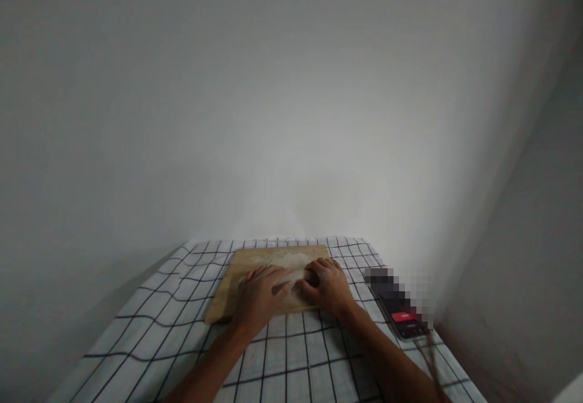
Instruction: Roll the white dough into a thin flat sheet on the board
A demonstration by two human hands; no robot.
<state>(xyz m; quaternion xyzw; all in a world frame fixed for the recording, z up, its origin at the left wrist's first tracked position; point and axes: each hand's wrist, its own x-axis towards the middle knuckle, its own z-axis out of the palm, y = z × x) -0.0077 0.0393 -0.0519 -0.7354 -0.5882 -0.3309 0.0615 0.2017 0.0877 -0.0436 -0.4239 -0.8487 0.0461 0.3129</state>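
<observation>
A pale, floury roll that looks like dough lies across a wooden board, between my two hands. My left hand is curled over its left part, with the thumb pointing inward. My right hand bends over the right end, fingers rounded and thumb towards the middle. Both palms face down, close to the board, and hide the ends of the roll. Behind the hands, a whitish patch of flour or flattened dough spreads on the board; which it is I cannot tell.
Under the board is a white tablecloth with dark grid lines. To the right lies a phone, partly blurred out, with a thin cord near its lower end. A pale wall rises directly behind the table, and another wall stands at the right.
</observation>
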